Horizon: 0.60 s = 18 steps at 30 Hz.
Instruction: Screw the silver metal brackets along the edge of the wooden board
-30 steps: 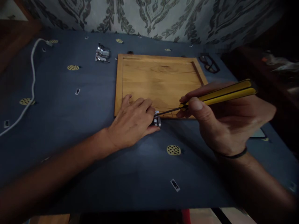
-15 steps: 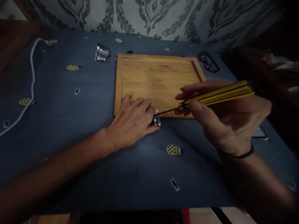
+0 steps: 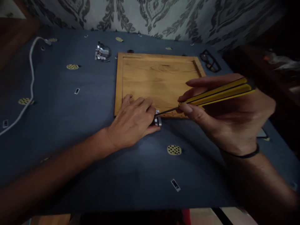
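A wooden panel (image 3: 159, 75) with a raised rim lies on the blue patterned cloth. Over its near left part, my left hand (image 3: 134, 122) grips a small metal hinge (image 3: 158, 120) at the near edge, the thumb below it and the fingers on the wood. My right hand (image 3: 225, 115) holds a yellow and black screwdriver (image 3: 217, 92) between thumb and fingers. Its thin shaft slants down to the left, and the tip is at the hinge beside my left fingers. Whether a screw is under the tip cannot be made out.
More metal hinges (image 3: 102, 52) lie beyond the panel's left corner. Black-framed glasses (image 3: 210, 61) rest at the back right. A white cable (image 3: 32, 72) runs down the left side. Part of a flat device (image 3: 262, 133) shows behind my right wrist.
The fingers of my right hand have shifted on the screwdriver handle, with the thumb further forward and the wrist slightly right. My left hand has stayed in place.
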Each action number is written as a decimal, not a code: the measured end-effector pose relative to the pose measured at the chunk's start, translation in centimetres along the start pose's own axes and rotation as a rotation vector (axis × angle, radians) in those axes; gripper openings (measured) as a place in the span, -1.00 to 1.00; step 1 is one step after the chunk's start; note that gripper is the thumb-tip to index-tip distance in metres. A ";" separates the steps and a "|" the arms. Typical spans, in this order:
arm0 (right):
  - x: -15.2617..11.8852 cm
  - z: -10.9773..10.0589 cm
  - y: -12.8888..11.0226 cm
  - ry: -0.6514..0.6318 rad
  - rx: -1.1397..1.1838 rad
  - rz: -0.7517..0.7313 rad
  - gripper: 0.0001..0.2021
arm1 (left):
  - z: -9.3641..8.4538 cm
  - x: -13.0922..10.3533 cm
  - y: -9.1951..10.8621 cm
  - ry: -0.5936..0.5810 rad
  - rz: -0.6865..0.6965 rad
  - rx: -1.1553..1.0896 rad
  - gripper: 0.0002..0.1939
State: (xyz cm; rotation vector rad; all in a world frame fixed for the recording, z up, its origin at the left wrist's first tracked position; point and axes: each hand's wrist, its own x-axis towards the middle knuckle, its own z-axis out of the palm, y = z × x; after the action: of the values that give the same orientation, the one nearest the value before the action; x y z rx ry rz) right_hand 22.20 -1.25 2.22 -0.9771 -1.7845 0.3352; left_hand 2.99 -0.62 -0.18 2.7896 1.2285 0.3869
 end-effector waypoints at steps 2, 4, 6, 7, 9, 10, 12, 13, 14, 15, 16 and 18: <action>0.0 -0.1 0.0 -0.001 -0.006 -0.015 -0.60 | -0.1 0.0 0.0 -0.018 -0.006 -0.002 -0.63; -0.1 -0.2 0.1 -0.013 -0.006 -0.029 -0.61 | 0.0 0.0 0.0 -0.023 -0.008 0.000 -0.63; -0.2 -0.3 0.0 -0.032 -0.001 -0.016 -0.63 | 0.0 0.0 0.0 -0.015 -0.010 0.005 -0.63; -0.2 -0.3 0.0 -0.038 0.002 -0.006 -0.63 | 0.1 0.0 0.0 -0.005 -0.007 0.007 -0.63; -0.3 -0.3 -0.1 -0.046 0.001 0.014 -0.64 | 0.2 0.0 0.0 0.020 0.004 0.012 -0.64; -0.3 -0.4 -0.1 -0.048 -0.001 0.025 -0.64 | 0.2 0.0 0.0 0.032 0.009 0.014 -0.65; -0.3 -0.4 -0.1 -0.059 0.005 0.040 -0.65 | 0.3 -0.1 0.0 0.039 0.014 0.014 -0.65; -0.2 -0.4 -0.1 -0.067 0.009 0.042 -0.64 | 0.3 -0.1 0.0 0.035 0.014 0.012 -0.65; -0.2 -0.4 0.0 -0.072 0.015 0.038 -0.63 | 0.2 -0.1 0.0 0.027 0.011 0.009 -0.65; -0.2 -0.4 0.1 -0.075 0.024 0.027 -0.62 | 0.2 -0.1 0.0 0.019 0.009 0.006 -0.64; -0.2 -0.3 0.1 -0.078 0.036 0.013 -0.61 | 0.2 -0.1 0.0 0.013 0.005 0.005 -0.64; -0.1 -0.3 0.2 -0.088 0.062 0.002 -0.60 | 0.1 0.0 0.0 0.004 0.001 0.005 -0.63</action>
State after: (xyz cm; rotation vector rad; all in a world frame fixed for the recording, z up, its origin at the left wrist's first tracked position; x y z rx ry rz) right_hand 22.57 -1.25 2.10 -0.9327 -1.8414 0.4382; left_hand 3.00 -0.67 -0.26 2.7948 1.2306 0.3906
